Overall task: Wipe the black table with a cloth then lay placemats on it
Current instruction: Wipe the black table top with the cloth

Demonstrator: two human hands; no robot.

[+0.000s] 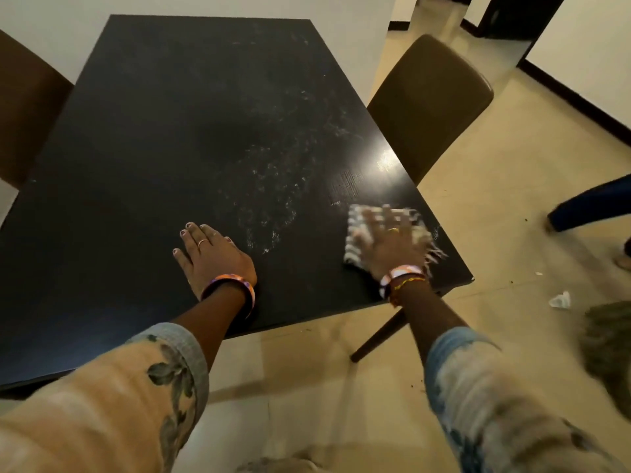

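The black table [143, 138] fills the upper left and middle of the head view, with whitish smears across its right half. My left hand [213, 256] lies flat on the tabletop near the front edge, fingers straight. My right hand [391, 244] presses flat on a light striped cloth [355, 230] near the table's front right corner; hand and cloth are motion-blurred. No placemats are in view.
A brown chair [430, 100] stands at the table's right side and another [27, 107] at the left. Another person's leg [590, 206] is at the right edge. A scrap of paper [560, 300] and a broom [611, 349] lie on the beige floor.
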